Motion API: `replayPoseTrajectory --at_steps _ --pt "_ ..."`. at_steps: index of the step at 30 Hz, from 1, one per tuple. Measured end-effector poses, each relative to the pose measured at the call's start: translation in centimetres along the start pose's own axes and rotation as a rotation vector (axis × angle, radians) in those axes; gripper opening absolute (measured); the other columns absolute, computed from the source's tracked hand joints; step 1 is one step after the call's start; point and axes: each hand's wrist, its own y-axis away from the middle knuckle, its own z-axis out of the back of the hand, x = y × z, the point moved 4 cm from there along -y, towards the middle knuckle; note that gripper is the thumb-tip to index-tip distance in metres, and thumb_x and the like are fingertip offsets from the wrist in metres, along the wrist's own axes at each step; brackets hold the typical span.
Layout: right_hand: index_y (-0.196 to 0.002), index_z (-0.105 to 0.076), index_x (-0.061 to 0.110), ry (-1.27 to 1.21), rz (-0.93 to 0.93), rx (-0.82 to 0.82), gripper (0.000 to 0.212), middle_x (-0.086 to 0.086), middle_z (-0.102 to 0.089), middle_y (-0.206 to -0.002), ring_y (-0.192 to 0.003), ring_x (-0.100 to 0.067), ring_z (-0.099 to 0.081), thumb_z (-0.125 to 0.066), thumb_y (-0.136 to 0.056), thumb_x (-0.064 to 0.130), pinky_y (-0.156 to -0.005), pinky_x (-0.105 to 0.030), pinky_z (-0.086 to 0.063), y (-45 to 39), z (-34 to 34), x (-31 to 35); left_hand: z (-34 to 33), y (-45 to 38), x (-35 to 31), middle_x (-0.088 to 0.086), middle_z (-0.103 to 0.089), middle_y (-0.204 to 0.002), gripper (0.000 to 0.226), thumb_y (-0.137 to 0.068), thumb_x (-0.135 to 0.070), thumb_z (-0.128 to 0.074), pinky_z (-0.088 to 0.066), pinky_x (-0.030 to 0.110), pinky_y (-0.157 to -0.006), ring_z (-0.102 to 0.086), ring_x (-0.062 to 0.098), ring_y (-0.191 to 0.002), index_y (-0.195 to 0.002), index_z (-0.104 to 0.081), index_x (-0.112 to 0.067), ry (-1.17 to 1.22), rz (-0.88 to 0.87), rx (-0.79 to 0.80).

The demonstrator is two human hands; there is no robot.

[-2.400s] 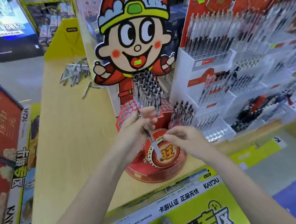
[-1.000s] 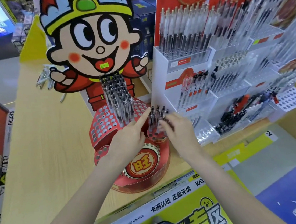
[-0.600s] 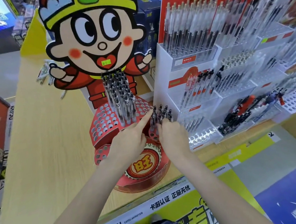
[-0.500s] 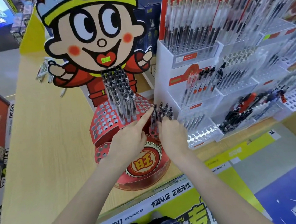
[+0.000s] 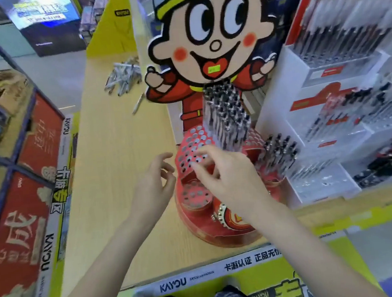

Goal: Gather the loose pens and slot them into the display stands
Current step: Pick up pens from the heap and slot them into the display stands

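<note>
A red tiered display stand (image 5: 196, 194) with rows of round holes sits on the wooden counter (image 5: 121, 180), under a cartoon boy cutout (image 5: 214, 37). A bunch of pens (image 5: 228, 118) stands in its top tier and another bunch (image 5: 280, 154) on its right tier. A heap of loose pens (image 5: 123, 77) lies far back on the counter, with a single pen (image 5: 138, 103) nearer. My left hand (image 5: 155, 184) hovers left of the stand, fingers loosely curled and empty. My right hand (image 5: 226, 174) hangs over the stand's holes, fingers relaxed, holding nothing.
White tiered racks (image 5: 333, 134) full of pens stand to the right of the red stand. Red boxes (image 5: 27, 214) line the counter's left side. A yellow sign with printed text (image 5: 227, 268) runs along the counter's front edge.
Both hands have left the right-tier pen bunch and moved left; the right hand now hovers over the empty holes, the left beside the stand. The view has swung left.
</note>
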Motion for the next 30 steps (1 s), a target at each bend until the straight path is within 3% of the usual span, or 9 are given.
replayPoseTrajectory --at_steps 2,5,9,12,14,18,24,27,30 --pt "-0.117 -0.057 0.014 -0.003 -0.026 0.167 0.028 0.001 -0.070 -0.088 -0.082 -0.021 -0.063 -0.052 -0.094 0.029 -0.078 -0.038 -0.047 -2.4 -5.3 1.1 2.2 -1.2 4.0 -0.004 -0.060 -0.093 0.037 -0.088 -0.003 -0.050 -0.035 0.019 -0.063 -0.054 0.003 -0.073 -0.124 -0.050 -0.014 -0.003 0.121 -0.018" --pt "-0.122 -0.052 0.013 -0.041 -0.171 0.265 0.030 -0.002 -0.068 -0.091 -0.090 -0.026 -0.062 -0.051 -0.093 0.022 -0.080 -0.037 -0.046 -6.6 -13.5 0.7 5.8 -4.0 10.6 0.002 -0.061 -0.098 0.035 -0.089 -0.004 -0.050 -0.035 0.026 -0.067 -0.054 0.015 -0.080 -0.122 -0.050 -0.011 -0.065 0.244 -0.016" --pt "-0.123 -0.050 0.013 0.022 -0.399 0.217 0.031 -0.006 -0.065 -0.105 -0.101 -0.025 -0.061 -0.051 -0.093 0.022 -0.079 -0.032 -0.043 -14.2 -22.8 -1.9 9.4 -10.2 19.8 0.010 -0.060 -0.108 0.033 -0.090 -0.004 -0.049 -0.040 0.030 -0.073 -0.057 0.024 -0.093 -0.123 -0.050 -0.007 -0.147 0.274 0.088" --pt "-0.129 -0.047 0.005 0.096 -0.533 0.163 0.048 -0.013 -0.049 -0.132 -0.125 -0.030 -0.042 -0.055 -0.092 0.034 -0.100 -0.035 -0.032 -21.4 -27.4 -4.1 10.6 -15.9 25.5 0.015 -0.057 -0.116 0.036 -0.089 -0.003 -0.047 -0.039 0.032 -0.085 -0.054 0.028 -0.106 -0.125 -0.049 -0.004 -0.204 0.237 0.191" --pt "-0.129 -0.046 -0.001 0.126 -0.621 0.103 0.061 -0.021 -0.043 -0.136 -0.132 -0.032 -0.032 -0.056 -0.090 0.044 -0.106 -0.035 -0.023 -26.9 -29.6 -5.8 10.9 -19.6 28.4 0.015 -0.056 -0.119 0.037 -0.089 -0.003 -0.047 -0.040 0.035 -0.088 -0.052 0.028 -0.110 -0.125 -0.049 -0.005 -0.246 0.215 0.219" --pt "-0.132 -0.042 -0.004 0.147 -0.762 -0.106 0.066 -0.020 -0.037 -0.142 -0.135 -0.032 -0.028 -0.057 -0.089 0.044 -0.107 -0.037 -0.024 -36.1 -32.2 -9.0 9.9 -25.6 31.8 0.019 -0.054 -0.120 0.037 -0.087 -0.001 -0.047 -0.038 0.038 -0.091 -0.051 0.033 -0.111 -0.124 -0.051 -0.002 -0.240 0.141 0.245" --pt "-0.125 -0.046 -0.006 0.413 -0.739 0.063 0.033 -0.022 -0.045 -0.133 -0.123 -0.035 -0.046 -0.046 -0.093 0.000 -0.095 -0.038 -0.039 -39.6 -32.6 -10.4 6.9 -31.5 32.3 0.015 -0.052 -0.122 0.038 -0.089 -0.009 -0.047 -0.038 0.039 -0.093 -0.048 0.034 -0.111 -0.128 -0.048 -0.007 -0.251 -0.053 0.284" --pt "-0.115 -0.057 -0.001 0.501 -0.668 0.025 0.026 -0.022 -0.047 -0.128 -0.113 -0.035 -0.051 -0.047 -0.091 -0.002 -0.087 -0.039 -0.041 -37.9 -29.4 -12.0 5.0 -33.9 30.7 0.013 -0.045 -0.132 0.049 -0.089 -0.013 -0.047 -0.035 0.039 -0.099 -0.042 0.033 -0.118 -0.138 -0.038 -0.012 -0.321 -0.112 0.324" --pt "-0.135 -0.046 0.010 0.451 -0.657 -0.024 0.046 -0.016 -0.036 -0.133 -0.121 -0.036 -0.039 -0.053 -0.089 0.007 -0.099 -0.040 -0.036 -37.8 -25.6 -15.0 2.5 -35.8 28.4 0.011 -0.031 -0.145 0.064 -0.090 -0.016 -0.048 -0.031 0.038 -0.105 -0.033 0.032 -0.127 -0.147 -0.019 -0.018 -0.381 -0.196 0.393"
